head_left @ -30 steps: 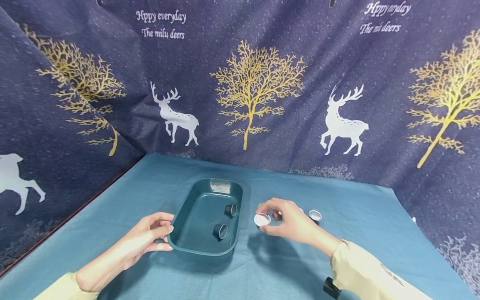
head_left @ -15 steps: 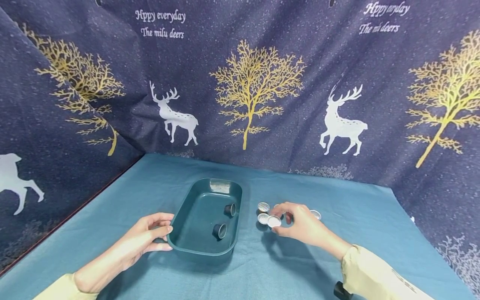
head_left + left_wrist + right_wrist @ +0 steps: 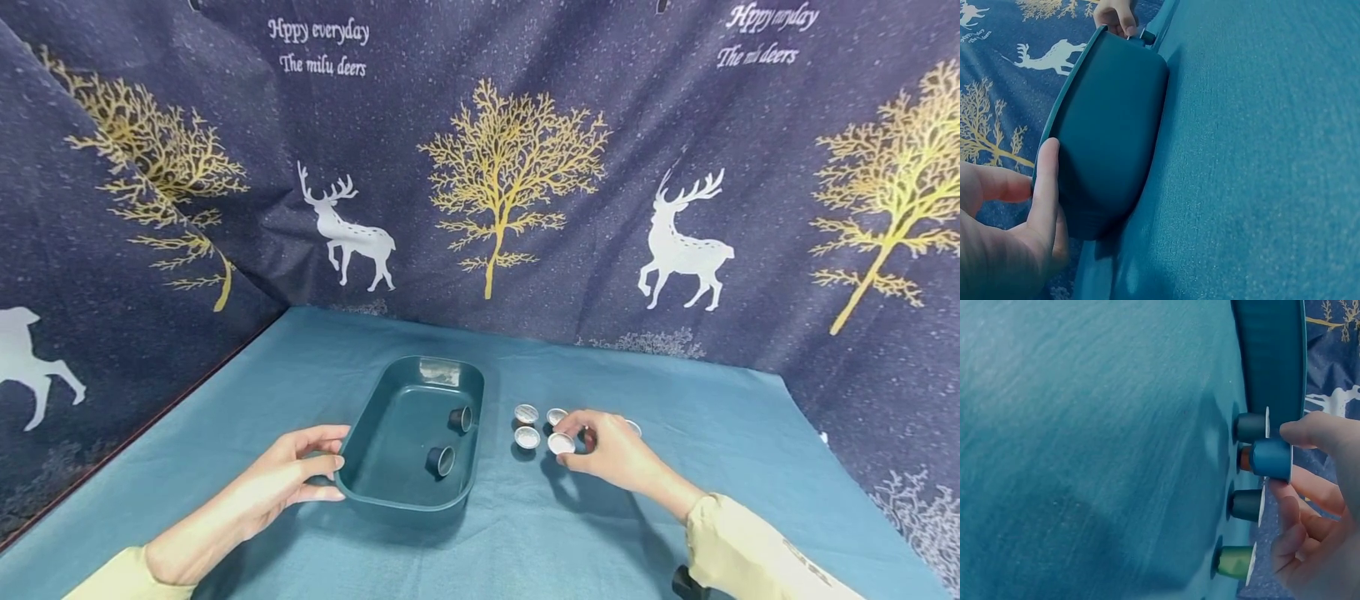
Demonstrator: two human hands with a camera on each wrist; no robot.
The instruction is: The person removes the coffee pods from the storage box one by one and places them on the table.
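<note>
My left hand [image 3: 303, 467] grips the left rim of a dark green plastic bin [image 3: 397, 506], seen from outside in the left wrist view. My right hand [image 3: 611, 454] pinches a blue coffee capsule [image 3: 1272, 458] between thumb and fingers, its pale foil lid facing up. Two capsules with silvery lids, one coffee capsule [image 3: 527, 413] behind another coffee capsule [image 3: 527, 438], stand between the bin and this hand. A further capsule [image 3: 557, 416] is just beyond the fingertips. In the right wrist view a green capsule [image 3: 1235, 561] stands on the cloth.
Inside the bin, a dark capsule [image 3: 441, 461] and another dark capsule [image 3: 461, 419] lie on their sides. One more capsule lid [image 3: 634, 427] shows partly behind the right hand. A teal cloth [image 3: 525, 542] covers the table, and a navy curtain [image 3: 420, 125] hangs behind.
My right hand has moved right with its capsule, from beside the bin to the right of the two nearest standing capsules, uncovering them. The left hand stays on the bin.
</note>
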